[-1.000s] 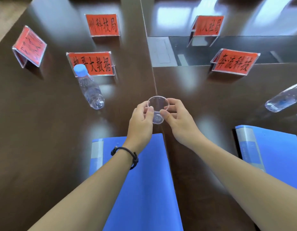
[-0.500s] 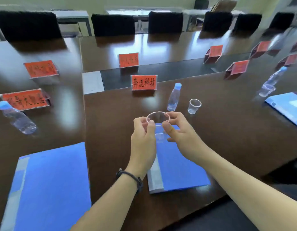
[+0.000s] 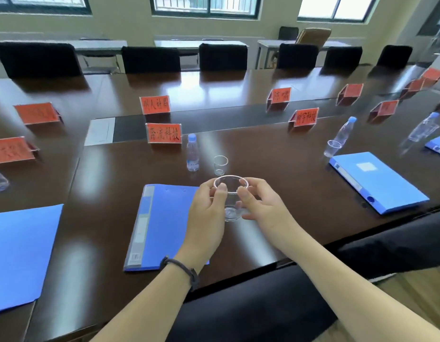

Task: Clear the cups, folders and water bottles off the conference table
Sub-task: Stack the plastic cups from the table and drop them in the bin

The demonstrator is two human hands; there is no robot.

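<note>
Overhead, empty clear cup (image 3: 230, 198) between both hands

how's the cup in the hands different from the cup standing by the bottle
The held cup is off the table, gripped by the left hand and right hand; the standing cup rests untouched beside the water bottle. The held cup is nearer the camera and looks larger. Both are clear, upright and look empty.
</note>
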